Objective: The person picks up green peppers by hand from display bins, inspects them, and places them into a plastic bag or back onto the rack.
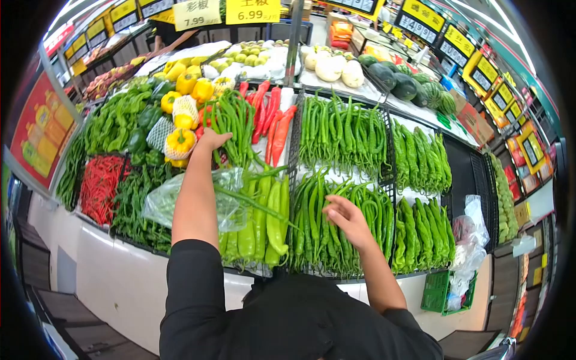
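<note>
My left hand (212, 141) reaches forward to a bunch of long green chili peppers (234, 117), its thumb lying across them and its other fingers partly hidden. It appears closed around their lower left side. Under my left forearm lies a clear plastic bag (162, 201), spread over pale green peppers (262, 222). A few loose thin chilies (255, 203) rest across the bag's right side. Over the near tray of long green chilies (309, 225), my right hand (349, 221) hovers with loosely bent fingers apart and nothing in them.
Yellow bell peppers (180, 141) and long red peppers (278, 135) flank the bunch. Small red chilies (103, 186) fill a tray at left. Black dividers separate the trays. Watermelons (401, 86) lie at the back right. A green crate (435, 292) stands below, under hanging plastic bags (471, 240).
</note>
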